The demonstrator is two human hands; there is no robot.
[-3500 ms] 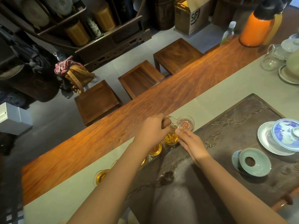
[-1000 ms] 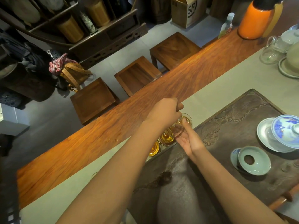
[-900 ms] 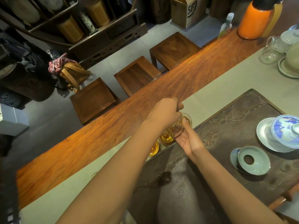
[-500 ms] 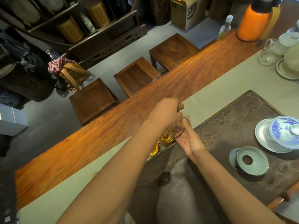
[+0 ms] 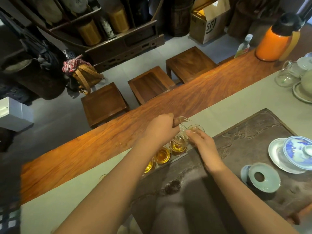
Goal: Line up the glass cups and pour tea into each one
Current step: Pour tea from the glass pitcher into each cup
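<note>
Left hand point(image 5: 161, 128) curls round glass pitcher point(image 5: 183, 127), tilted, looks near empty; grip partly hidden. Right hand point(image 5: 201, 142), fingers bent, fingertips touch rim of end cup point(image 5: 196, 129); whether pinching, cannot tell. End cup contents unclear. Row of cups on grey runner point(image 5: 67, 188) along tray point(image 5: 253, 132) edge: three hold amber tea – cup beside end cup point(image 5: 178, 146), next cup point(image 5: 162, 155), third cup point(image 5: 149, 165) part hidden by arm. Lidded blue-white gaiwan point(image 5: 298, 149) on saucer, celadon strainer point(image 5: 264, 179) on tray. Orange flask point(image 5: 273, 44) far right on wood.
</note>
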